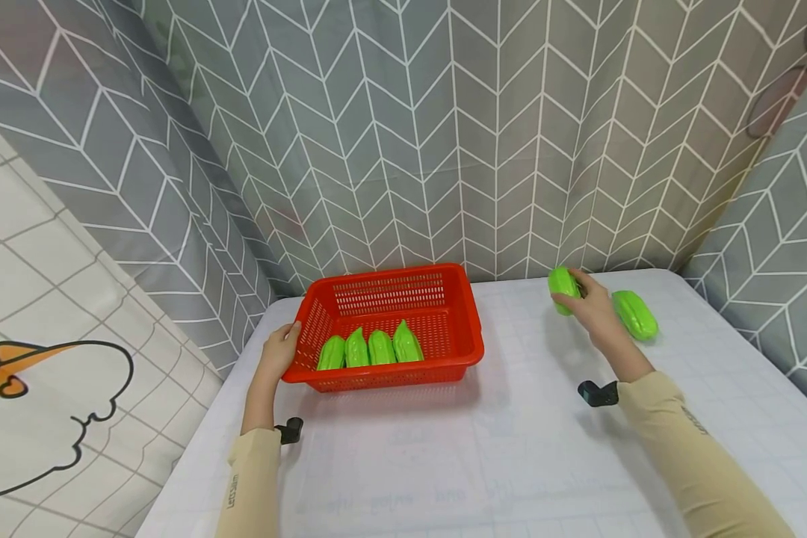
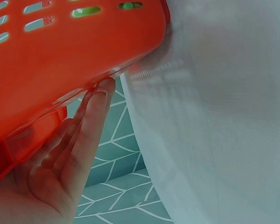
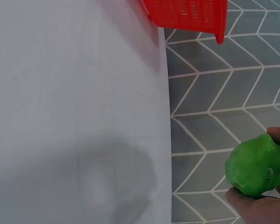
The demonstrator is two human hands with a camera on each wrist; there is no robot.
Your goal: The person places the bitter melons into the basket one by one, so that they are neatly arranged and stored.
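Note:
My right hand (image 1: 593,305) holds a green ridged vegetable (image 1: 563,290) above the table's far right part, thumb and fingers on opposite sides. In the right wrist view, the rounded end of this vegetable (image 3: 255,165) shows between the fingertips (image 3: 240,198). A second green vegetable (image 1: 635,314) lies on the table just right of that hand. My left hand (image 1: 279,350) grips the left rim of a red plastic basket (image 1: 474,329). In the left wrist view, its fingers (image 2: 91,126) lie against the basket's outside, under the rim. Several similar green vegetables (image 1: 380,347) lie side by side in the basket.
A white cloth covers the table (image 1: 403,456). Behind it hangs a grey curtain (image 1: 390,149) with white chevron lines, close to the far edge. A white tiled sheet with a cartoon drawing (image 1: 47,411) is at the left. Each wrist wears a small black camera (image 1: 598,394).

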